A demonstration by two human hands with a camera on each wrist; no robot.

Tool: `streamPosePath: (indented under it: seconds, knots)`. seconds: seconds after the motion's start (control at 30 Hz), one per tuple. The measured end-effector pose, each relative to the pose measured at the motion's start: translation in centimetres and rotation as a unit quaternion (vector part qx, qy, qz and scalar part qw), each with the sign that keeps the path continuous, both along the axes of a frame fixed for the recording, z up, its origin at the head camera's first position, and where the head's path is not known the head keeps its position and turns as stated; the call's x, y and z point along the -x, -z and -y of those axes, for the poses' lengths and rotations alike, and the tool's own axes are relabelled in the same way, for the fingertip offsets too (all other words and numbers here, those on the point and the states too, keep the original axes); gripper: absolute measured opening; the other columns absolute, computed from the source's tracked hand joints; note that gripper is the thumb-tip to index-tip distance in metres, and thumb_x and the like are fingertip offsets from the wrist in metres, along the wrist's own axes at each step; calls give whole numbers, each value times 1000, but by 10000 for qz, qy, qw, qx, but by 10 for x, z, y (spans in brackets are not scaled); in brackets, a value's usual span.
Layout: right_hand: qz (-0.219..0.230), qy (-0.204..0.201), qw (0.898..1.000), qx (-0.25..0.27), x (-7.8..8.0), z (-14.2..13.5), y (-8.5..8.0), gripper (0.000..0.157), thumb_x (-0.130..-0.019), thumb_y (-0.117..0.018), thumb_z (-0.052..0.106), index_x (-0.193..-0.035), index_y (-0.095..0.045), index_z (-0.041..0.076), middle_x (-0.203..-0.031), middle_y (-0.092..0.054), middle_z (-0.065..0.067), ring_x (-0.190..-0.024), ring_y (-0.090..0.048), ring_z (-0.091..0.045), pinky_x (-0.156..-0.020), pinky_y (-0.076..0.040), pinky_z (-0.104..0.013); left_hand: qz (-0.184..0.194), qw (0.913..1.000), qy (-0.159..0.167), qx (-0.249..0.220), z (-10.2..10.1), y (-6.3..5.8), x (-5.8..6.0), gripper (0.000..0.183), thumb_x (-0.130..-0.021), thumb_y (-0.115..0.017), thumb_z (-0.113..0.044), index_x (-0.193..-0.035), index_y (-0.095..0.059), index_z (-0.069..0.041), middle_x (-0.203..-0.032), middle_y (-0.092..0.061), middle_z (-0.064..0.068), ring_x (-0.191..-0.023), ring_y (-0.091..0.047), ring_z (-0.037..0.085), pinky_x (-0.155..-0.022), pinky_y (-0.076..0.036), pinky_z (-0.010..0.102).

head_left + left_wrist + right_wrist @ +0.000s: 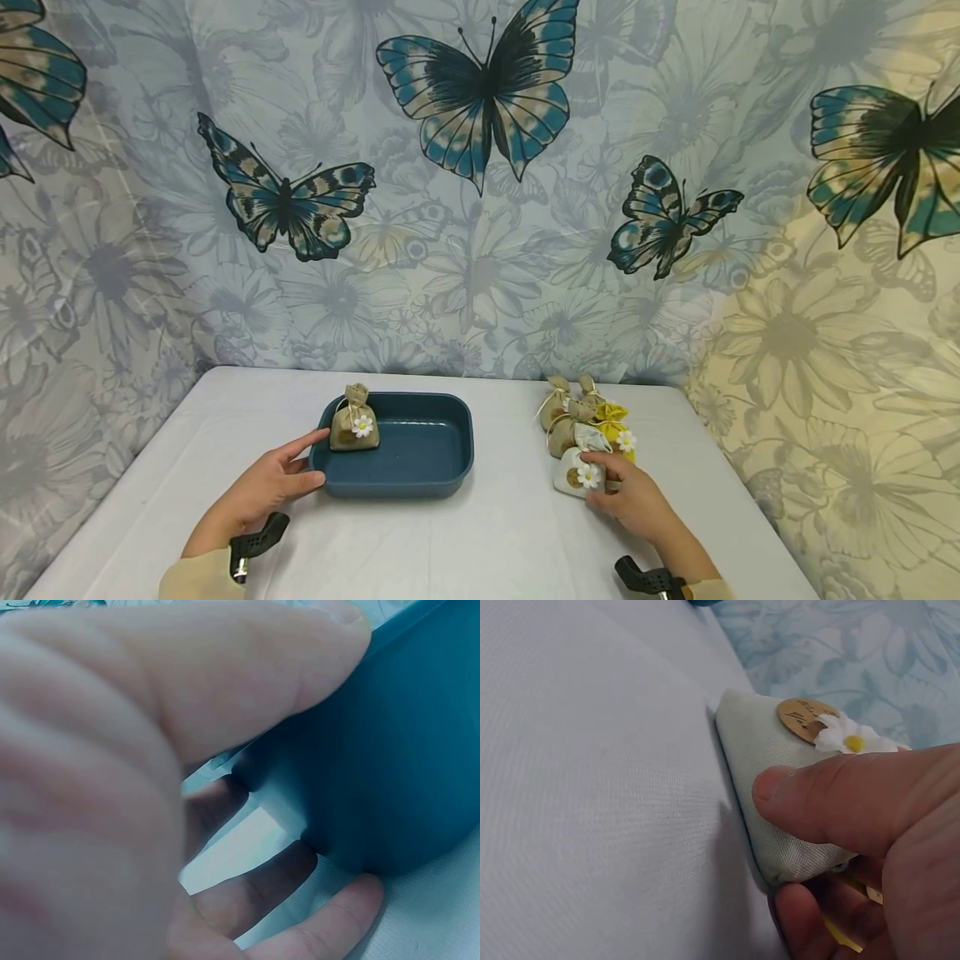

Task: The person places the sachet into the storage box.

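In the head view a dark blue rectangular tray (397,488) stands on the table. One beige drawstring pouch (347,435) with a white daisy sits upright at its left end. My left hand (262,487) touches the tray's left end, its fairly straight fingers and thumb spread against the wall and rim; the left wrist view shows several fingertips (358,896) on the outer wall. On the right, my right hand (633,500) pinches a white pouch (567,477) with a daisy and a round brown tag. Its thumb lies across the pouch's side in the right wrist view.
Behind the white pouch, several more pouches cluster: beige ones (559,437) and a yellow one (611,412) with a daisy. A white cloth (502,550) covers the table. A butterfly-printed curtain (480,275) hangs behind the table's back edge.
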State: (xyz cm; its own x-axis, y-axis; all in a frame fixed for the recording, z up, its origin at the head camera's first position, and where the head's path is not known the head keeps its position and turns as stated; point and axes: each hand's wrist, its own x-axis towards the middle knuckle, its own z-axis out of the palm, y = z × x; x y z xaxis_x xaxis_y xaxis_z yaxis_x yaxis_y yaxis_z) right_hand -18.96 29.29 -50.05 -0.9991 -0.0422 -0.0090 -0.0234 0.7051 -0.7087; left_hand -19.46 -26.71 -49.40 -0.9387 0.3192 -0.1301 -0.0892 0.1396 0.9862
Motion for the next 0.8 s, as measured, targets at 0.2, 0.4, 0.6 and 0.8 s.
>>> streamPosePath:
  seconds: [0.2,0.4,0.6,0.8]
  knots:
    - [-208,29,9996,-191,-2,-3,4,53,-78,-85,10,-126,-67,25,-131,-58,-9,-97,-61,-22,-75,-52,-37,-29,10000,10,37,0,1,1,77,-95,-70,-11,-158,-26,-4,-161,7,29,-140,-5,56,-99,-45,50]
    - [-353,161,9992,-88,-3,-5,4,50,-78,-83,6,-124,-68,20,-125,-62,-8,-92,-61,-20,-71,-51,-33,10,10000,-49,39,1,1,1,76,-95,-70,-11,-158,-27,-5,-161,6,27,-141,-6,55,-99,-45,49]
    - [-324,167,9990,256,-3,-8,4,50,-80,-80,3,-126,-67,17,-133,-57,-13,-99,-60,-23,-73,-52,-33,-10,10000,13,43,0,1,0,77,-96,-70,-12,-158,-26,-4,-161,6,29,-140,-6,56,-98,-46,47]
    - [-473,133,9974,536,-4,-11,5,51,-80,-80,0,-126,-66,15,-134,-56,-15,-96,-60,-22,-70,-53,-30,54,10000,-2,56,1,0,0,77,-96,-70,-13,-159,-25,-6,-162,5,27,-142,-9,53,-98,-47,45]
